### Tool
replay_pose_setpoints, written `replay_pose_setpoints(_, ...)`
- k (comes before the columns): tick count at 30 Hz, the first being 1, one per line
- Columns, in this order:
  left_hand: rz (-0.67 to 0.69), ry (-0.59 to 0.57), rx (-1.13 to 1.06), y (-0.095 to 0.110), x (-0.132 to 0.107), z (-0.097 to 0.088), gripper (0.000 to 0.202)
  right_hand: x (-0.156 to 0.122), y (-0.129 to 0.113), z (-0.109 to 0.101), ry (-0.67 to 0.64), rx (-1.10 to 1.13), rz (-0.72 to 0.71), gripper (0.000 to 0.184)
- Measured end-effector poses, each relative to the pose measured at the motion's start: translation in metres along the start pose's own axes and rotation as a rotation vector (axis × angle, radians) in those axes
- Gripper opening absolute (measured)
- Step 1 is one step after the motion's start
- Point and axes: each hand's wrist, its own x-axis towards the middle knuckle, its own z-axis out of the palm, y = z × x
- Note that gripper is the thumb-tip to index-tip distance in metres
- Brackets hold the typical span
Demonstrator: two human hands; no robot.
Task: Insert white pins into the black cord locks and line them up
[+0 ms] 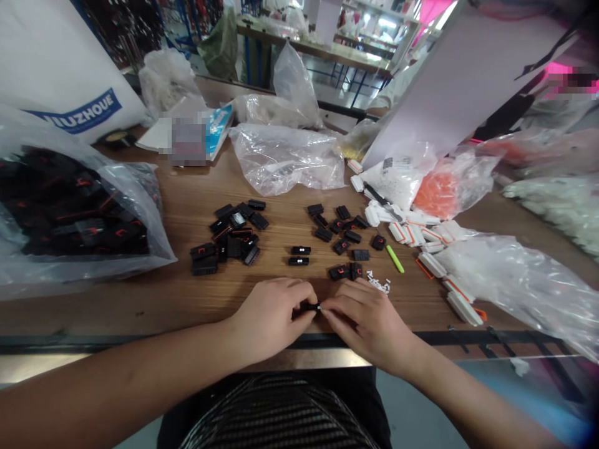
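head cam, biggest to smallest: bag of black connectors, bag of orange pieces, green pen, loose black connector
1. Bag of black connectors
2. Bag of orange pieces
3. Green pen and loose black connector: too close to rank; the pen looks longer but slimmer.

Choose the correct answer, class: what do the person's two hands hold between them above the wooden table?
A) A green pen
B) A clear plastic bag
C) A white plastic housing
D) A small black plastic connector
D. The left hand and right hand meet above the wooden table, with the small black plastic connector pinched between them.
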Motion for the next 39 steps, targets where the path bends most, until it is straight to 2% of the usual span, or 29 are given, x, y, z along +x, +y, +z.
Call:
replay_pose_setpoints(7, -0.019, 0.006, -0.007, -0.001, 0.0, 0.001, 0.006, -0.01, 0.001, 0.002, 0.082, -0.086, -0.073, 0.014)
replay_pose_setpoints(12, -0.034, 0.004, 0.009, 0.0, -0.001, 0.002, 0.008, -0.006, -0.007, 0.002, 0.051, -0.228, -0.121, 0.016)
replay_pose_setpoints(15, -0.052, 0.01, 0.036, 0.0, -0.001, 0.0, 0.007, -0.004, -0.007, 0.001, 0.027, -0.224, -0.117, 0.018)
replay_pose_setpoints(18, -0.087, 0.053, 0.093, -0.002, 0.0, -0.006, 0.001, -0.006, 0.005, -0.007, 0.094, -0.148, -0.042, 0.019)
replay_pose_setpoints(21, -0.108, 0.105, 0.177, -0.006, 0.001, -0.014, 0.006, -0.008, 0.027, -0.023, 0.219, -0.185, 0.143, 0.019)
replay_pose_setpoints(24, -0.114, 0.15, 0.27, -0.009, 0.001, -0.019, 0.011, -0.006, 0.051, -0.042, 0.18, -0.314, 0.348, 0.021)
replay_pose_setpoints(26, -0.099, 0.171, 0.327, -0.012, 0.002, -0.02, 0.012, -0.004, 0.064, -0.051, 0.104, -0.331, 0.409, 0.021)
replay_pose_setpoints(30, -0.075, 0.188, 0.402, -0.016, 0.004, -0.019, 0.012, 0.002, 0.082, -0.052, -0.006, -0.229, 0.386, 0.029)
replay_pose_setpoints(35, -0.079, 0.225, 0.431, -0.016, 0.004, -0.02, 0.011, 0.006, 0.096, -0.042, -0.043, -0.198, 0.328, 0.033)
replay_pose_setpoints(39, 0.077, 0.346, 0.303, -0.01, 0.002, -0.021, 0.007, 0.005, 0.087, -0.042, -0.006, -0.252, 0.362, 0.027)
